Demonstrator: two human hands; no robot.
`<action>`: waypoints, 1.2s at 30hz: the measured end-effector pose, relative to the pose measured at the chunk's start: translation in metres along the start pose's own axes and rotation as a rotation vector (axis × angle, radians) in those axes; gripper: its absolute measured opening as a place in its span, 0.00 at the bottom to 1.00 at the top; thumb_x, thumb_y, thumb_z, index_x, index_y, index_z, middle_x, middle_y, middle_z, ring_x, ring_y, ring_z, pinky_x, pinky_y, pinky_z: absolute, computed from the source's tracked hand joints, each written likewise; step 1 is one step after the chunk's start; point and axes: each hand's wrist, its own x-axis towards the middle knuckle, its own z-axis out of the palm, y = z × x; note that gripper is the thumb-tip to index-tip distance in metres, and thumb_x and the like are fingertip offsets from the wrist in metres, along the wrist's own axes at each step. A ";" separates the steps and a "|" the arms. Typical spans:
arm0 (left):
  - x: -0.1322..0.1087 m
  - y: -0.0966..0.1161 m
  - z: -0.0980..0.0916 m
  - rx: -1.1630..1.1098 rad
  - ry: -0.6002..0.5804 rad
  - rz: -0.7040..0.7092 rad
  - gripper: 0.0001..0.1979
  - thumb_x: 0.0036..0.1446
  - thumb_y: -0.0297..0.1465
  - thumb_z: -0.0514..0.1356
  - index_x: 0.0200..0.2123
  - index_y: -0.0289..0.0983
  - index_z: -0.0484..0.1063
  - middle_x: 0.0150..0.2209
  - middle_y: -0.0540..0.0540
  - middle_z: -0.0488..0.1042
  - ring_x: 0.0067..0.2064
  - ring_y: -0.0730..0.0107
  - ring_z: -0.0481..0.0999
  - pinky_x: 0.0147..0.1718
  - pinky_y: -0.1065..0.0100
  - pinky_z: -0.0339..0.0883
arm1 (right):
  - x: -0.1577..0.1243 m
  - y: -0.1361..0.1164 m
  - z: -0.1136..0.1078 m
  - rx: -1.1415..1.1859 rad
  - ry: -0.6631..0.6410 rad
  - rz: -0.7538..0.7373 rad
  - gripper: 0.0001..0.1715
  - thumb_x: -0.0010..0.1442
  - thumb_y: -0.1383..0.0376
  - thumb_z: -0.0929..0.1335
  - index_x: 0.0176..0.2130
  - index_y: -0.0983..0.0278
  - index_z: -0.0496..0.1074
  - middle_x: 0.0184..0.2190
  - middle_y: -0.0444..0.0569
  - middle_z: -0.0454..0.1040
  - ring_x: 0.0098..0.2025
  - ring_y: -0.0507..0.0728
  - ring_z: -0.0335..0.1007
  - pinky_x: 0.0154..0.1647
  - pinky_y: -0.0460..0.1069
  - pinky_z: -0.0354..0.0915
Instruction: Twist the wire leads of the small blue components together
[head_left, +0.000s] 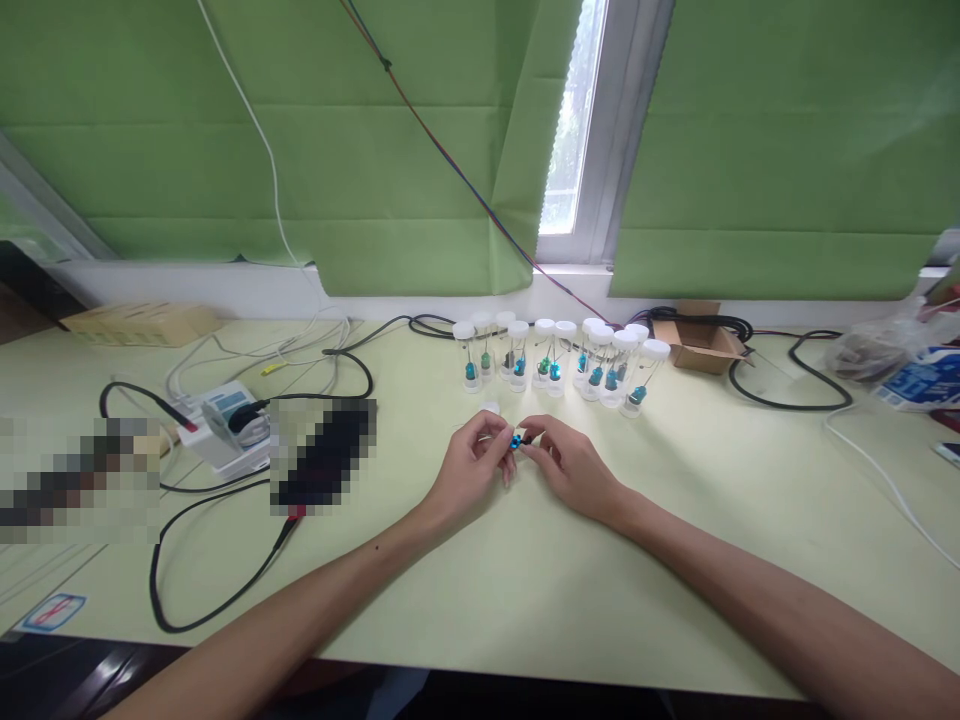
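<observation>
Both hands meet over the middle of the table, fingers pinched together. My left hand (474,462) is closed on a small shiny blue part (515,441). My right hand (576,468) is closed at the other side, fingertips on a small black piece (526,440) that touches the blue part. Too small to tell is what kind of part this is. Behind my left fingers a white cap (489,408) shows in part. Farther back, several clear tubes with white lids (625,368) stand upright in a loose row, each with a small blue or green part inside.
A cardboard box (697,345) stands at the back right near coiled black cable (787,405). On the left are a white power strip (232,445), a blurred dark device (326,455) and looping cables. A plastic bag (874,340) lies far right.
</observation>
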 end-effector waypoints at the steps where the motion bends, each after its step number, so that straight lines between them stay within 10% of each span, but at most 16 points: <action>1: 0.000 0.000 0.000 0.002 -0.001 0.000 0.11 0.61 0.40 0.57 0.33 0.38 0.65 0.24 0.52 0.70 0.24 0.73 0.70 0.27 0.68 0.65 | 0.000 0.000 0.000 -0.004 0.000 0.006 0.11 0.67 0.65 0.61 0.49 0.61 0.65 0.39 0.49 0.74 0.33 0.53 0.69 0.35 0.49 0.65; 36: -0.001 0.001 0.000 0.011 -0.041 0.006 0.10 0.61 0.39 0.57 0.33 0.38 0.65 0.23 0.52 0.69 0.23 0.74 0.69 0.27 0.68 0.66 | 0.001 -0.002 -0.001 -0.006 -0.001 0.025 0.10 0.67 0.63 0.61 0.47 0.62 0.67 0.34 0.47 0.74 0.29 0.51 0.68 0.32 0.47 0.65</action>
